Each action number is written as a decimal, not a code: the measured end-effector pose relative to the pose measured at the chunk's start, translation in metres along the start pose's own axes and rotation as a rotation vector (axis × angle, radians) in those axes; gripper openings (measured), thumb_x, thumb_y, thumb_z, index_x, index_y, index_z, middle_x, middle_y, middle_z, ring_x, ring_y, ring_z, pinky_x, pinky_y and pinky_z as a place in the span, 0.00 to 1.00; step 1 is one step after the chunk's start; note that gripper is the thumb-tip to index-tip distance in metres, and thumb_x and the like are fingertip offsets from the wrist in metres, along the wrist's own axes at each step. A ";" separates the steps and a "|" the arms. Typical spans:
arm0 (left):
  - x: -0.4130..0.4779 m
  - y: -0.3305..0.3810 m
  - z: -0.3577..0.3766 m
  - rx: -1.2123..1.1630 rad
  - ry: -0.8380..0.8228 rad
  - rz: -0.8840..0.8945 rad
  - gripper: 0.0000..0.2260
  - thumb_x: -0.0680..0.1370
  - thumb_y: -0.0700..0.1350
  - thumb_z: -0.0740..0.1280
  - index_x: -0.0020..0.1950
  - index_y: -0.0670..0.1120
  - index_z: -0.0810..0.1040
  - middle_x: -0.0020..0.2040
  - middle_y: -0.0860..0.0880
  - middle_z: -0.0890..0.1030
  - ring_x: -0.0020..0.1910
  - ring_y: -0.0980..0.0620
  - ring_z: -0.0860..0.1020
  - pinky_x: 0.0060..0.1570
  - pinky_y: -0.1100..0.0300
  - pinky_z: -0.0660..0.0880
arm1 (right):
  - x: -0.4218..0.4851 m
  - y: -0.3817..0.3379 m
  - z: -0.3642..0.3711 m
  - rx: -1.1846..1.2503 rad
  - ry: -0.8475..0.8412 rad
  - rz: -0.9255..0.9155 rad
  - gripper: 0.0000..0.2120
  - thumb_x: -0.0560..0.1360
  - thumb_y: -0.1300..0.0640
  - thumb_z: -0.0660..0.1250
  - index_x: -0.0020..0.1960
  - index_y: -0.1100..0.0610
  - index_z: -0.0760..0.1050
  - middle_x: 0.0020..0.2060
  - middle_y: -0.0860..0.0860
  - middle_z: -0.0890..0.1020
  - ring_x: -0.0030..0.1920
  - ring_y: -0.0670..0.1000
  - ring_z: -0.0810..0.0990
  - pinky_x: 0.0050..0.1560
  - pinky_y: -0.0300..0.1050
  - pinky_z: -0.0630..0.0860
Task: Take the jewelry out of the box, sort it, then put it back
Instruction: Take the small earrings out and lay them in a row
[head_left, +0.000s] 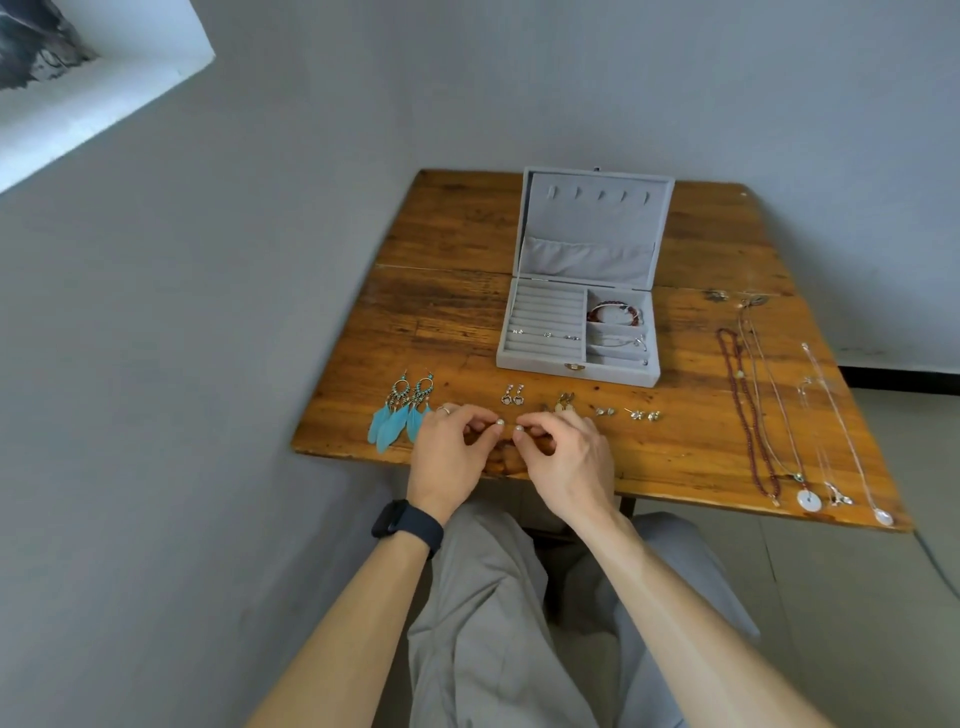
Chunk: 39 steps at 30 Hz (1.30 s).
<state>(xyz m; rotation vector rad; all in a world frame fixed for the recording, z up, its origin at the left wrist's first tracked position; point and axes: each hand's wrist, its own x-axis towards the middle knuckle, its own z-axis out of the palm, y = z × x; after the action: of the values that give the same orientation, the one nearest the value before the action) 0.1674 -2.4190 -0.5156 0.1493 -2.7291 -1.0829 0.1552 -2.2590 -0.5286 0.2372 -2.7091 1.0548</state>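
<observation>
the left hand and the right hand meet just in front of the jewelry box, fingers curled. each pinches a small pearl earring between thumb and forefinger, the left pearl and the right pearl almost touching. a ring sits on a left finger and a dark band on that wrist.

the box stands open on the wooden table, lid upright at its back. its left half is ring rolls with a few small pieces tucked in one row. its right rear compartment holds a red bead bracelet, and the one in front of that holds a silver bangle.

a row of earrings lies in front of the box: blue feather earrings off its left corner, silver drop earrings before its middle, gold earrings beside them and partly behind the right hand, then two pairs of small studs before its right corner.

well apart to the box's right, necklaces lie stretched lengthwise: a dark red bead necklace nearest the box, thin chains with pendants farther out.
</observation>
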 end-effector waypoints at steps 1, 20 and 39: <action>0.000 -0.001 0.000 0.002 -0.001 0.006 0.06 0.78 0.51 0.70 0.54 0.53 0.83 0.47 0.55 0.79 0.48 0.57 0.74 0.49 0.62 0.73 | 0.000 0.001 0.000 0.002 -0.011 -0.009 0.08 0.76 0.48 0.71 0.55 0.45 0.83 0.47 0.43 0.81 0.48 0.47 0.76 0.44 0.45 0.71; -0.004 -0.004 0.002 0.004 -0.002 0.013 0.11 0.78 0.52 0.71 0.59 0.54 0.82 0.50 0.54 0.77 0.51 0.56 0.73 0.51 0.62 0.71 | 0.004 0.009 0.000 0.007 -0.120 -0.002 0.19 0.77 0.45 0.68 0.68 0.44 0.76 0.49 0.37 0.78 0.49 0.44 0.72 0.45 0.44 0.67; 0.000 0.000 -0.009 0.024 -0.094 0.005 0.12 0.79 0.47 0.68 0.62 0.56 0.79 0.52 0.60 0.73 0.51 0.64 0.72 0.46 0.74 0.67 | 0.000 0.009 -0.018 0.171 -0.201 0.015 0.18 0.75 0.48 0.73 0.64 0.45 0.79 0.50 0.38 0.79 0.48 0.38 0.76 0.43 0.28 0.71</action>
<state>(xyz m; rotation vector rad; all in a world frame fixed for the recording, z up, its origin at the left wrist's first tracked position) 0.1690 -2.4248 -0.5094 0.0974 -2.8248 -1.0826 0.1562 -2.2402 -0.5218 0.3702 -2.7994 1.3353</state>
